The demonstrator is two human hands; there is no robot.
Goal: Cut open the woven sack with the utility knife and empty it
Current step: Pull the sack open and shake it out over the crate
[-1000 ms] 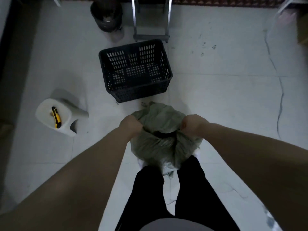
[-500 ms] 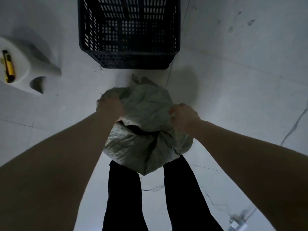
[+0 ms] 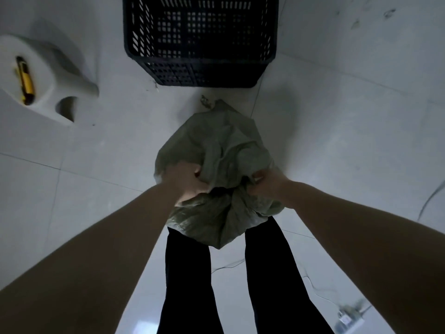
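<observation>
Gripping the woven sack [image 3: 218, 150] with clamped fingers, left hand [image 3: 186, 182] and right hand [image 3: 267, 183] lift it, likely to empty into the crate [image 3: 201, 75].

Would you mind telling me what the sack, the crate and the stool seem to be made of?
Sack: likely woven plastic fabric, dull grey-green; stiff creases, fine weave texture low down. Crate: black moulded plastic, matt; regular grid of slots. Stool: probably moulded plastic, smooth white; rounded one-piece form.
</observation>
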